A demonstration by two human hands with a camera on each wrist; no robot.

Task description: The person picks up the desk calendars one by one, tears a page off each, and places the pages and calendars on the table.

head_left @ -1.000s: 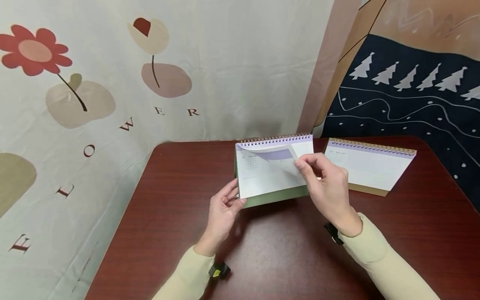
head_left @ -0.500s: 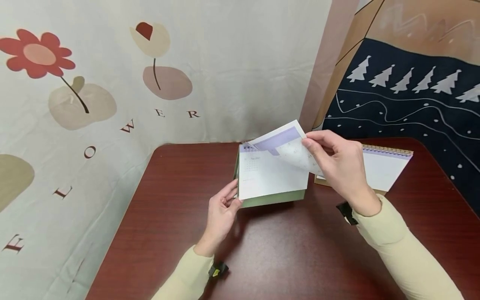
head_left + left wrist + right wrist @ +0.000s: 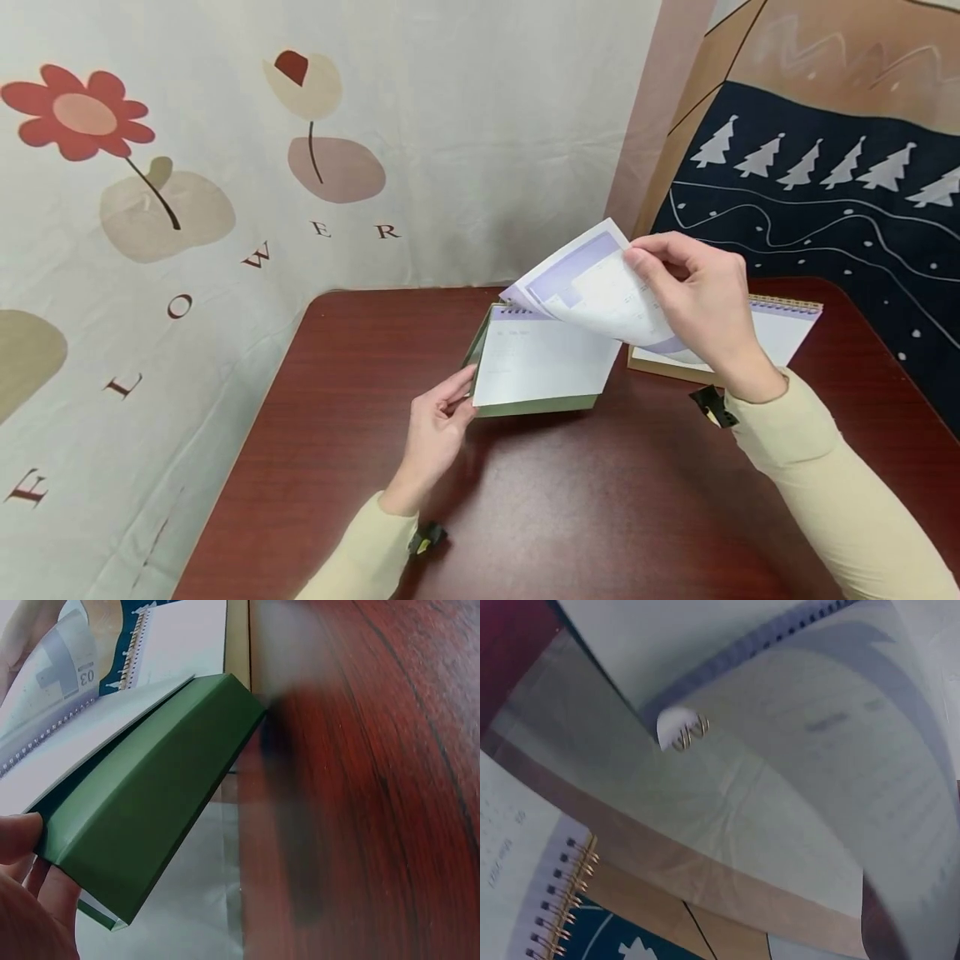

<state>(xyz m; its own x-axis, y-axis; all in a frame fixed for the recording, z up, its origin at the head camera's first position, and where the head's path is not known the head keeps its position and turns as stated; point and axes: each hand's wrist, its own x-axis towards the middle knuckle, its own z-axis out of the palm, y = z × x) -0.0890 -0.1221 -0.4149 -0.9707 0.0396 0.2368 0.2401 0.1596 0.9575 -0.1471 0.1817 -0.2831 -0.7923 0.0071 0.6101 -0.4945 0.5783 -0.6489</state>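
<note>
A spiral-bound desk calendar (image 3: pixel 547 358) with a green stand base (image 3: pixel 157 780) stands tilted on the table. My left hand (image 3: pixel 435 433) grips its lower left corner, thumb at the front and fingers behind the green base. My right hand (image 3: pixel 697 292) pinches the corner of a lifted calendar page (image 3: pixel 592 279), white with a purple band, which curves up and away from the sheets below. In the right wrist view this page (image 3: pixel 810 750) bends out from the coil, and most of the right hand is hidden behind it.
A second spiral calendar (image 3: pixel 783 333) with a tan base stands at the right, partly behind the right hand. The dark red wooden table (image 3: pixel 570 500) meets a wall hanging with flowers (image 3: pixel 465 125) and a navy one with white trees (image 3: pixel 825 200).
My right hand has moved up and right, lifting the page from near the sheets to above the coil. The calendar leans back a little more; my left hand keeps its grip at the corner.
</note>
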